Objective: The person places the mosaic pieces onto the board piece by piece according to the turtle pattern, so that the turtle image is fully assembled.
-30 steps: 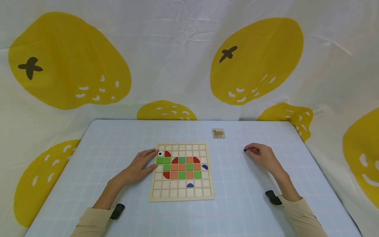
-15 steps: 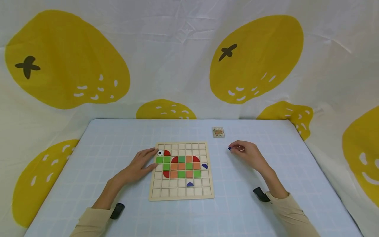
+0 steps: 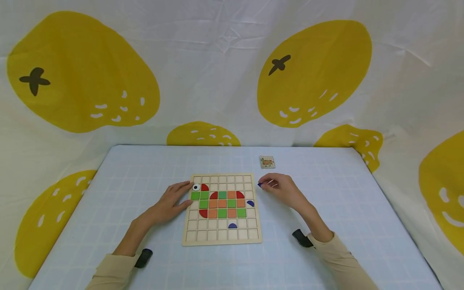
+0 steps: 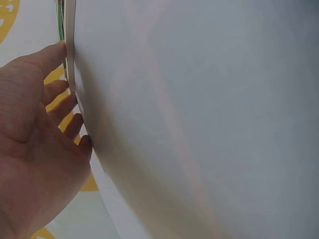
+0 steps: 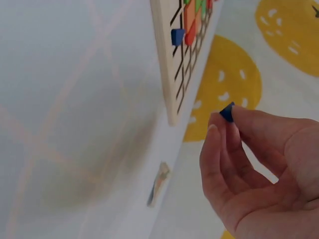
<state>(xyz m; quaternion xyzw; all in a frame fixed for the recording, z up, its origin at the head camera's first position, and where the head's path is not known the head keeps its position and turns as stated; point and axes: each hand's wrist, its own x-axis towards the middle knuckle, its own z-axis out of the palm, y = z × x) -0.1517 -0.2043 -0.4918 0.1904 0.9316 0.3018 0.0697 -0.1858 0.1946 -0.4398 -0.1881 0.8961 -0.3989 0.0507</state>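
A square wooden grid board lies on the table, carrying green and orange squares, red rounded pieces, a white eye disc and two blue half-round pieces, one at the right side and one lower down. My left hand rests at the board's left edge, fingers extended and tips right at the rim, as the left wrist view also shows. Just off the board's upper right edge, my right hand pinches a small blue piece between thumb and fingertips.
A small picture card with a printed grid lies behind the board, towards the right. The table has a pale blue checked cover. Behind it hangs a white cloth with large yellow fruit prints.
My right hand has moved left across the table with the blue piece, from the right side up close to the board. The left hand has stayed at the board's edge.
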